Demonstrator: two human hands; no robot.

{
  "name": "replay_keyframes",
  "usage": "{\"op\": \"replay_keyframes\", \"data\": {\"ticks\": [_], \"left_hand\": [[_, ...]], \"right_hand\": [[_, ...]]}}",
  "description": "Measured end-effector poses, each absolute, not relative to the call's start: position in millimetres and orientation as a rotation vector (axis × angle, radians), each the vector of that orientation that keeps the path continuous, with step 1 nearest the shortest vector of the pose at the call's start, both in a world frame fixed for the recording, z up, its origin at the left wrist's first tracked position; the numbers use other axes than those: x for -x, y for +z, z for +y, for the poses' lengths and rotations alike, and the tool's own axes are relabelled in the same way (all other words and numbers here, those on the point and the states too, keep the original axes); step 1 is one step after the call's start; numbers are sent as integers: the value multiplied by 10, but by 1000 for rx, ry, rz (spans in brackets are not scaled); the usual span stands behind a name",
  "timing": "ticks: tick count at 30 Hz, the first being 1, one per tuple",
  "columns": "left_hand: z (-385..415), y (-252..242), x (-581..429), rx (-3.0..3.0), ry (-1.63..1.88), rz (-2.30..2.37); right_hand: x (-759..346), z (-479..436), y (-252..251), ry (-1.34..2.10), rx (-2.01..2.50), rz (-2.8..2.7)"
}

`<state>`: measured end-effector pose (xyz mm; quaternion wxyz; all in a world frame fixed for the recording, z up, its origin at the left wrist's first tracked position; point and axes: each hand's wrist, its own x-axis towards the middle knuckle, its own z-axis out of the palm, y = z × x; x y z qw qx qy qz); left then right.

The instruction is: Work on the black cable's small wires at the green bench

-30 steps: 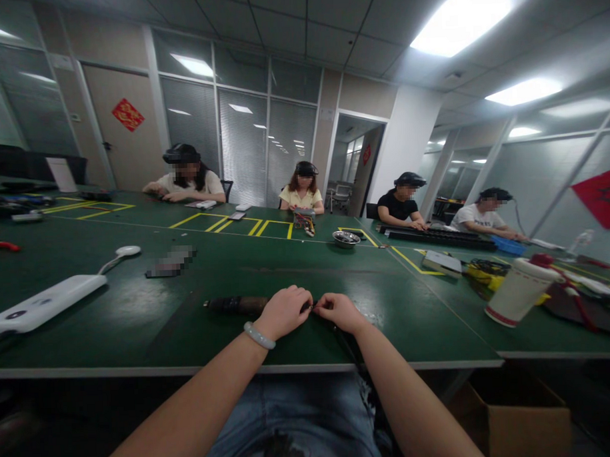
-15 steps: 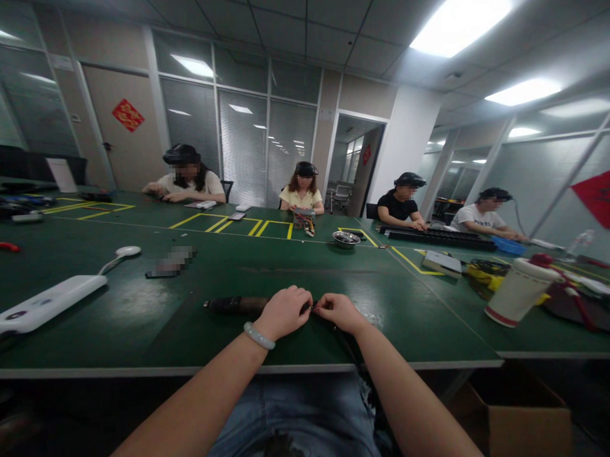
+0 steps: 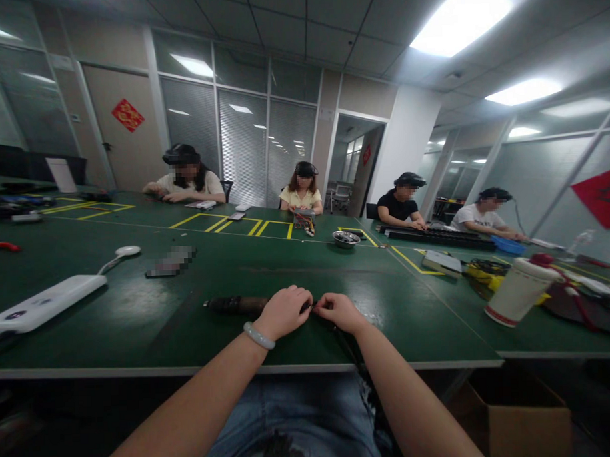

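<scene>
A dark, stick-shaped electric screwdriver (image 3: 240,305) lies on the green table, its small metal tip pointing left. My left hand (image 3: 286,308), with a pale bangle at the wrist, is closed over its right end. Close beside it, my right hand (image 3: 340,312) is closed in a pinch at the black cable (image 3: 350,347) coming off that end. The fingertips of both hands almost meet, and the small part between them is mostly hidden. From under my right hand the cable runs down over the table's front edge toward my lap.
At left lie a white power strip (image 3: 52,302) and a blurred-out flat object (image 3: 171,262). A metal bowl (image 3: 346,239) stands ahead. To the right are a white cup (image 3: 517,293), a white box (image 3: 442,264) and cluttered tools. Several people sit across the table (image 3: 419,338). An open carton (image 3: 529,430) is below.
</scene>
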<state>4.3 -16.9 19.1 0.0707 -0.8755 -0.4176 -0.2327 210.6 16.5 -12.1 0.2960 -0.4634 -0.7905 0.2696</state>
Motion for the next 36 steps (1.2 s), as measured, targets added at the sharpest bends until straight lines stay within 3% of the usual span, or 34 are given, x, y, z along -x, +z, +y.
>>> {"op": "replay_keyframes", "data": {"ticks": [36], "left_hand": [[-145,178,-41,2653,-691,-1250]], "right_hand": [[-2099,139,-82,707,1232,-2105]]}}
